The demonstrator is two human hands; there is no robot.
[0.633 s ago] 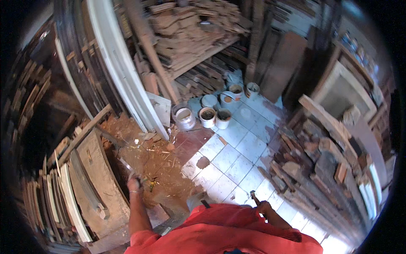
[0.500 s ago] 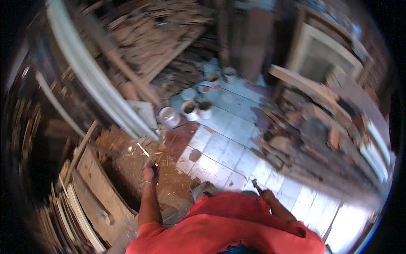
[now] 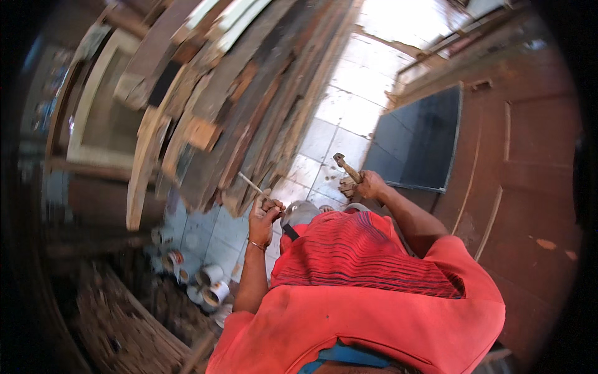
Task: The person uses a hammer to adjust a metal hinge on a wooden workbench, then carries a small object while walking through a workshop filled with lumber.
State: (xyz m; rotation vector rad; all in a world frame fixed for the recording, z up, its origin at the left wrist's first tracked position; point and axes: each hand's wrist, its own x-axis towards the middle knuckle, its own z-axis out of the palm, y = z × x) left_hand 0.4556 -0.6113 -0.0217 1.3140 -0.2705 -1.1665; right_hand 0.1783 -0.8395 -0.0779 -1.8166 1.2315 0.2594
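My left hand (image 3: 262, 219) is closed around a thin pale stick (image 3: 248, 182), which points up and to the left out of the fingers. A bracelet circles that wrist. Farther right, my right hand (image 3: 372, 186) grips a small hammer (image 3: 352, 174) by its wooden handle, with the head raised away from me toward the tiled floor (image 3: 337, 111). The two hands are apart, in front of my red shirt (image 3: 374, 262). The stick's tip appears close to a pile of old timber (image 3: 249, 112), but I cannot tell whether they touch.
Long planks stretch along the left of the tiles. A dark glossy panel (image 3: 416, 141) leans against a brown panelled door (image 3: 529, 212) on the right. Pots (image 3: 216, 293) stand at lower left, near more scrap wood (image 3: 124, 318). A pale frame (image 3: 106, 100) stands at far left.
My view has swung right, from the sawdust-covered corner to the timber pile and brown door. Both hands have come along, still holding the stick and the hammer.
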